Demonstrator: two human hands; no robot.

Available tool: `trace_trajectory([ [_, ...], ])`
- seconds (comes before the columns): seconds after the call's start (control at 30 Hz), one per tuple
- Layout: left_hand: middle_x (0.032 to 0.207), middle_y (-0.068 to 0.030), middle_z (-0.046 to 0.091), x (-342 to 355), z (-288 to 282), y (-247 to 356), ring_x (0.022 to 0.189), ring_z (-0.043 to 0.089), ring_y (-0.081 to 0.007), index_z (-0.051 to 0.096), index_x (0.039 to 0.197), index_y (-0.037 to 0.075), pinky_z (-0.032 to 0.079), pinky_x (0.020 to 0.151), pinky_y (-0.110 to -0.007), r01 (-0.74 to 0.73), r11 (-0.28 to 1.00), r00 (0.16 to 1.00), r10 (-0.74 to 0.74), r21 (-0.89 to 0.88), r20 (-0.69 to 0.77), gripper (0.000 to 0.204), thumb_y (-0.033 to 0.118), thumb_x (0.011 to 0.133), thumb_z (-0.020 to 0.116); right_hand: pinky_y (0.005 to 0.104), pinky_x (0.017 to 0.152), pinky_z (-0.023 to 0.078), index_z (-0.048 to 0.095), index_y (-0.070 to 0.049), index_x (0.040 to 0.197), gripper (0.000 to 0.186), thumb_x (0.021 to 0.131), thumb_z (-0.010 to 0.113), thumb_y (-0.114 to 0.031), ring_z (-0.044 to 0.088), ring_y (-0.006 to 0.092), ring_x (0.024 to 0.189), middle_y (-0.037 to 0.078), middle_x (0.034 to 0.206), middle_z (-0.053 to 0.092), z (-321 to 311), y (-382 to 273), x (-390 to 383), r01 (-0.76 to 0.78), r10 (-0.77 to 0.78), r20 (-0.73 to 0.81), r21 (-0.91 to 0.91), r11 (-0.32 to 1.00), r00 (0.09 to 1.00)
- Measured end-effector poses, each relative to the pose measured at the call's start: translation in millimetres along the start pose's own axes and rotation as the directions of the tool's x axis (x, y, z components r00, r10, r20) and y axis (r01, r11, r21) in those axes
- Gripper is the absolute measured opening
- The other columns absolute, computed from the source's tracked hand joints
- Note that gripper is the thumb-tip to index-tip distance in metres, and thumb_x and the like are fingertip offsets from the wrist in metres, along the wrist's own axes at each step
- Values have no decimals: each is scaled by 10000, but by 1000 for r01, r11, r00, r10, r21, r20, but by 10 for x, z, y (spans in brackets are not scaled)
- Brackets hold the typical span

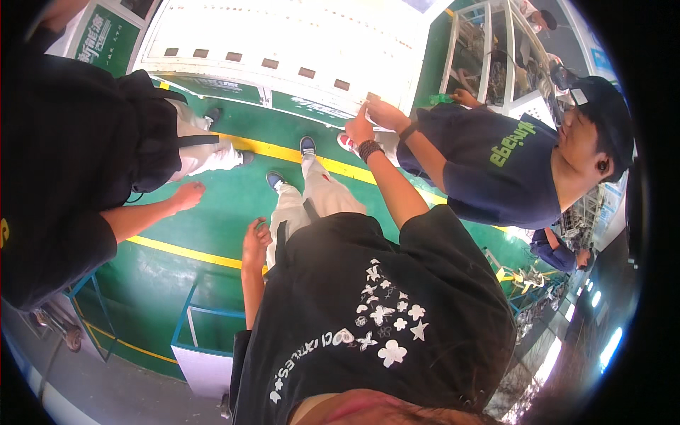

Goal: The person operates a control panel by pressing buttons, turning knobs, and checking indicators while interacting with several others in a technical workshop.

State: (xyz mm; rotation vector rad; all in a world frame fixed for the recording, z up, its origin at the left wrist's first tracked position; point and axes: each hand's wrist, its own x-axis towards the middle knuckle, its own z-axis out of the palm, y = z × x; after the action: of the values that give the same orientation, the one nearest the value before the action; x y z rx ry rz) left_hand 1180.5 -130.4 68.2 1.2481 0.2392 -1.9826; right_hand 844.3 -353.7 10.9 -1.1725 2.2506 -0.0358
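My left hand (257,243) hangs beside my light-coloured trousers (329,198), fingers loosely bent and apart, with nothing visible in it. My right hand (360,127), with a dark beaded band at the wrist, is raised, index finger stretched out and the others curled. Right beside it, a co-worker's hand (382,112) reaches from the right; whether they touch I cannot tell. Beyond both hands stands a large white panel (283,39) with a row of small brown rectangles. The co-worker (489,163) wears a cap and a dark T-shirt.
A person in black (64,156) stands close at my left, hand hanging. Blue-framed stands (202,350) are lower left. A metal-framed rack (485,49), with people near it, is upper right; another person (556,248) is farther right. Yellow lines (269,149) cross the green floor.
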Motion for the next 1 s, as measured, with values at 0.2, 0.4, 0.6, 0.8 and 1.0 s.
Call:
trace_trajectory([
  [0.2,606,44,259,-43,174,126,512,248,-59,443,961,53,231,475,-204,5,999,999,-6,44,40,183,223,909,398,411,685,490,260,-8,1297,668,711,543,-159,620,335,796,204,863,625,-115,212,90,32,-18,73,-200,979,997],
  [0.4,598,44,243,3,73,243,498,230,-60,445,943,52,216,460,-199,10,1000,999,-9,-24,36,176,218,908,398,437,731,477,164,16,1340,722,729,509,-151,601,358,841,224,916,611,-171,111,31,94,-72,86,-278,956,994],
  [0.6,625,60,321,60,-317,-10,546,331,-69,455,935,88,295,502,-219,-265,961,959,271,-74,79,162,246,905,435,405,841,432,489,39,1153,484,767,530,-250,576,328,940,241,980,593,-19,889,836,507,-473,230,-599,619,850],
  [0.8,576,54,242,-226,-346,-14,467,239,-63,452,922,53,233,436,-194,-152,970,986,161,-192,31,177,216,913,383,383,842,450,101,29,1367,739,785,496,-197,577,301,981,209,1035,594,69,670,445,134,-95,108,-452,882,990],
  [1.0,566,48,241,-211,-649,152,452,230,-65,454,922,60,230,432,-203,-300,905,941,332,-302,60,173,212,913,372,419,751,470,127,-41,1381,814,727,568,-239,602,361,846,225,914,620,71,357,316,279,-255,120,-277,919,959],
])
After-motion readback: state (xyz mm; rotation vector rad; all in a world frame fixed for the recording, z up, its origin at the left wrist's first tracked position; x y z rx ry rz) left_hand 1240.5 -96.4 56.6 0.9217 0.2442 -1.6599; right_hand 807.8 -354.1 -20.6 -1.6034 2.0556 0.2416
